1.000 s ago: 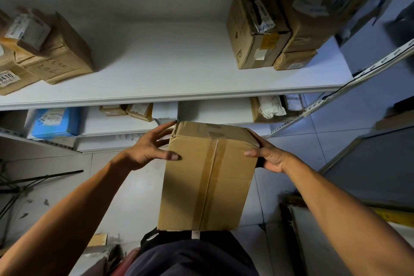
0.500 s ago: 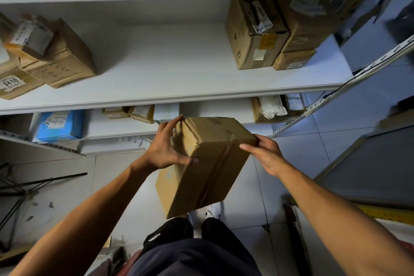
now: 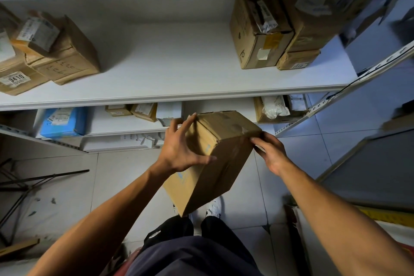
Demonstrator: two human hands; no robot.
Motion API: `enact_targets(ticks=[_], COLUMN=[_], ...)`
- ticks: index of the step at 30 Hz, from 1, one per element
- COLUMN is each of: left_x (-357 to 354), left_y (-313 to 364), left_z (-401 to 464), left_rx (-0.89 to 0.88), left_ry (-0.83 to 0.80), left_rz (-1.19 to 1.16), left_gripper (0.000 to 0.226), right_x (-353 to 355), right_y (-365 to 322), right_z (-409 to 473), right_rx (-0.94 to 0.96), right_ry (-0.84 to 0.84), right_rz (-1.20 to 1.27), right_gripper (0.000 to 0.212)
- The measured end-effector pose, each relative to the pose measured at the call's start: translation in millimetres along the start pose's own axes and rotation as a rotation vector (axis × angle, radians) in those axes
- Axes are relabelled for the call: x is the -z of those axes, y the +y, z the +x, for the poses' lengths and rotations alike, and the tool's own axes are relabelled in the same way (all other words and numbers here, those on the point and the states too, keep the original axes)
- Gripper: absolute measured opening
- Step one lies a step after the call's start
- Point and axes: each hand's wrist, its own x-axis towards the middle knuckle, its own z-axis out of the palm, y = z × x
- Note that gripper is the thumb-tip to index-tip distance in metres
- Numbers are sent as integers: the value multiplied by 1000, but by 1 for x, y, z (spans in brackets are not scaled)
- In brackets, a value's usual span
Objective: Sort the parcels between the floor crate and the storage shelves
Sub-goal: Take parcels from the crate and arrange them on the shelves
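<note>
Label "0410" (image 3: 15, 79) on shelf parcel far left of fingers. Cardboard box (image 3: 215, 159) tilted, long axis running down-left; left hand (image 3: 179, 148) and right hand (image 3: 270, 152) fingers grasping its sides.

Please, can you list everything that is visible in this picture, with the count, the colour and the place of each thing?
held box: one, brown, tilted between both hands
left boxes: several, brown, upper shelf's left end
right boxes: three, brown, upper shelf's right end
upper shelf: one, white, bare in the middle
blue parcel: one, lower shelf, left
small boxes: two, brown, lower shelf
white bag: one, lower shelf, right
left hand: holds the box's left side
right hand: fingers on the right edge
</note>
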Motion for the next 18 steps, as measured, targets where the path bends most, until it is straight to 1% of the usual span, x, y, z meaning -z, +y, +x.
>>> enact_targets(ticks=[2, 3, 4, 5, 7, 8, 9, 11, 12, 14, 16, 17, 18], left_x=[7, 12, 17, 23, 32, 35, 38, 43, 45, 50, 55, 57, 58], left_y=[-5, -9, -12, -14, -18, -20, -23, -29, -33, -42, -48, -50, -52], left_z=[3, 5, 7, 8, 11, 12, 12, 12, 12, 13, 14, 14, 15], left_rx=[-35, -33, -9, 26, 76, 94, 113, 143, 152, 158, 180, 202, 227], left_ry=[-6, -2, -1, -7, -56, -88, -116, -149, -156, -166, -171, -165, -154], left_rz=[-34, -90, -182, -294, -520, -611, -674, -738, -759, -786, -794, -792, -783], left_gripper=[126, 119, 112, 105, 94, 90, 87, 81, 77, 65, 54, 50, 46], right_x=[3, 4, 5, 4, 0, -1, -2, -4, -6, -12, -19, -22, -25], right_y=[-1, -2, -3, -5, -10, -13, -16, -23, -26, -31, -31, -31, -30], right_z=[-4, -6, -8, -11, -15, -17, -18, -19, -20, -20, -20, -20, -19], right_rx=[-10, -20, -36, -63, -144, -188, -224, -246, -235, -172, -115, -100, -81], right_ry=[14, 3, -23, -61, -193, -280, -355, -446, -478, -518, -489, -461, -438], right_rz=[2, 33, 78, 116, 122, 112, 104, 90, 73, 1, -84, -115, -132], right_gripper=[48, 49, 52, 60, 84, 90, 91, 102, 109, 116, 124, 124, 116])
